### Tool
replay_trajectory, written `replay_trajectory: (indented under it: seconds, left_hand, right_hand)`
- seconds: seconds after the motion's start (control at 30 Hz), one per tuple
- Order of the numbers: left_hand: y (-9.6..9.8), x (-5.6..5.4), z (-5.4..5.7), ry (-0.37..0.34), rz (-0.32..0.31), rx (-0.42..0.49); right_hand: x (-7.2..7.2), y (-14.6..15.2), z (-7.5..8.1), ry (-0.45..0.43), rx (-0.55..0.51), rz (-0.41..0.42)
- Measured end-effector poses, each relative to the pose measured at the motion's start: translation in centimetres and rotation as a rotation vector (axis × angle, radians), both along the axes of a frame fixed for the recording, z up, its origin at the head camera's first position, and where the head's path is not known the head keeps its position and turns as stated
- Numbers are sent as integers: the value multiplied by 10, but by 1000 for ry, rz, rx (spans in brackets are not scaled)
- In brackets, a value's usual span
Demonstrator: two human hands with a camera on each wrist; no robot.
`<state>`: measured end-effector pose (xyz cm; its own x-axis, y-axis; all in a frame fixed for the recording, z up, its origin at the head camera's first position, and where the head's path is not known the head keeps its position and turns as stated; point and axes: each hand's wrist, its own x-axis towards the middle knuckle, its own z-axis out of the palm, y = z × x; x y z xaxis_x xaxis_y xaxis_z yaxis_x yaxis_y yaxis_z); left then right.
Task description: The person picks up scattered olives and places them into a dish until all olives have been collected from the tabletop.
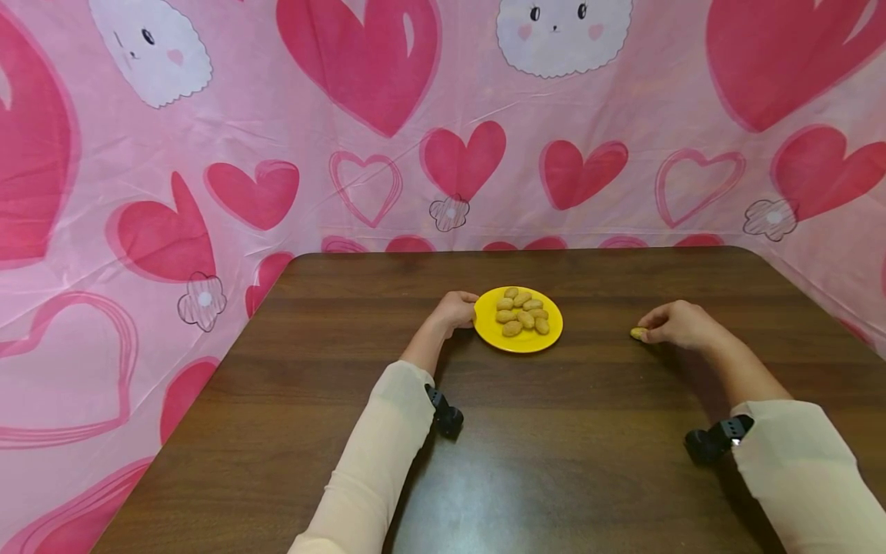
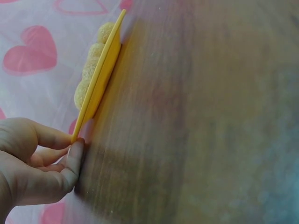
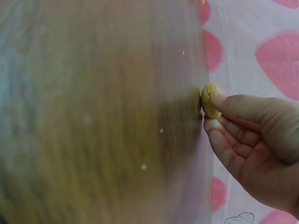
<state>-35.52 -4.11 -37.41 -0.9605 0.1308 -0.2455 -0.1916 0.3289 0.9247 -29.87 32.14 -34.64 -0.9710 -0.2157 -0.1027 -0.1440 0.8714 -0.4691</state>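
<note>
A round yellow plate sits on the table, bearing several oval tan pieces with a rough, nugget-like surface. At its left edge my left hand pinches the rim between thumb and fingers; the left wrist view shows the plate edge-on in that hand. Off to the right, my right hand holds a single oval piece by its fingertips, close to the tabletop. In the right wrist view this piece looks yellowish and bumpy, with the thumb of the hand pressed against it.
A brown wood-grain table spreads under both hands. Behind and to the left hangs a pink sheet printed with hearts, meeting the table's far edge. Dark cameras are strapped on the left wrist and right wrist.
</note>
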Motion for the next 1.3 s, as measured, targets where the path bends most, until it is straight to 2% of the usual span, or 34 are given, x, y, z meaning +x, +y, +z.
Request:
replay_trajectory:
  seconds: [0.33,1.0,1.3]
  left_hand:
    - [-1,1,0,2,-5,-10]
    - [-1,3,2,8,-12,-4]
    - [-1,2,1,11,-15,-5]
  right_hand:
    - [0,-1,-3,40,14,-4]
    - [-1,-10,-3,110,-46,-48]
    - [-5,-19,-1,139,-59,-28]
